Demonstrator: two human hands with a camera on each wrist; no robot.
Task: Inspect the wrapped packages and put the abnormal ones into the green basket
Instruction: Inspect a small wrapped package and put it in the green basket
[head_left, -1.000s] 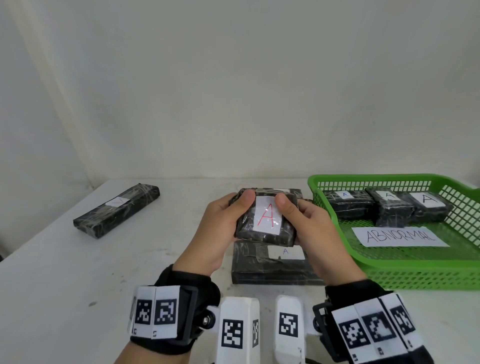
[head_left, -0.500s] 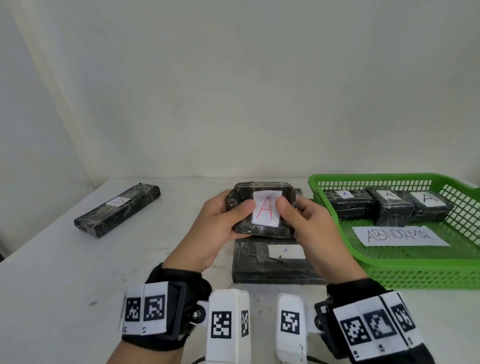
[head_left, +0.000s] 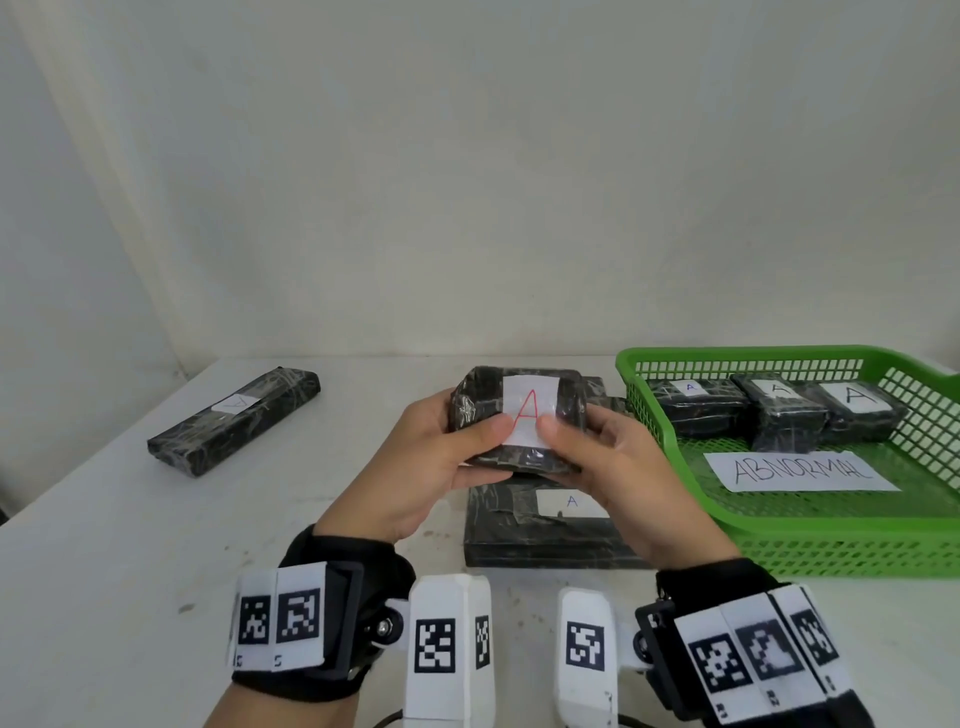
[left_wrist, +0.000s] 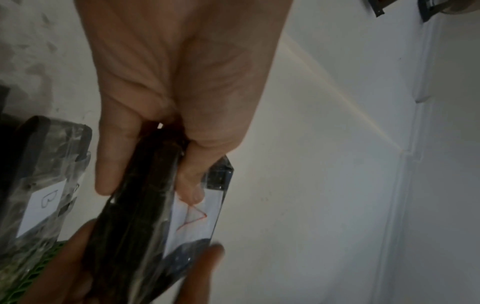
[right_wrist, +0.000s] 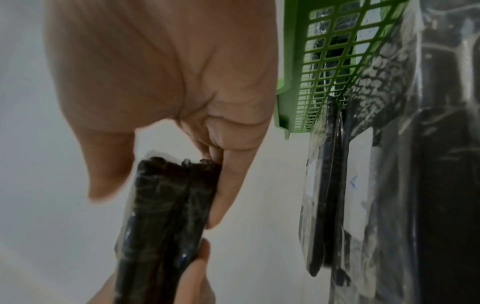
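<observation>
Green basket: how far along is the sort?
Done: three black film-wrapped packages lie in the green plastic basket, behind its ABNORMAL paper sign. In hand: left hand and right hand share a grip on a red-A package. Left: the flat package beneath, another behind it, and the long one far left.

White table (head_left: 104, 545), pale wall (head_left: 467, 182)
</observation>
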